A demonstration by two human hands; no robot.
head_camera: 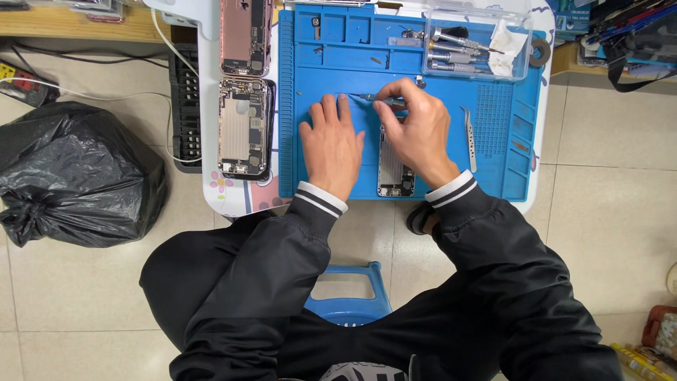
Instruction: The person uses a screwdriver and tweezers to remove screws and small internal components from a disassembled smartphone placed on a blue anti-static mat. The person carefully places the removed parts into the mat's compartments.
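Observation:
My left hand (331, 144) lies flat, fingers apart, on the blue work mat (493, 152), just left of an opened phone body (393, 173). My right hand (416, 127) covers the top of that phone and grips a thin screwdriver (367, 97) whose tip points left, ending near my left fingertips. Most of the phone is hidden under my right hand; only its lower part shows.
Two more opened phone shells (243, 127) lie on the small white table (211, 187) left of the mat. Tweezers (469, 137) rest right of my hand. A clear box of screwdrivers (472, 46) sits at the mat's back. A black rubbish bag (74, 173) stands on the floor; a blue stool (349, 296) below me.

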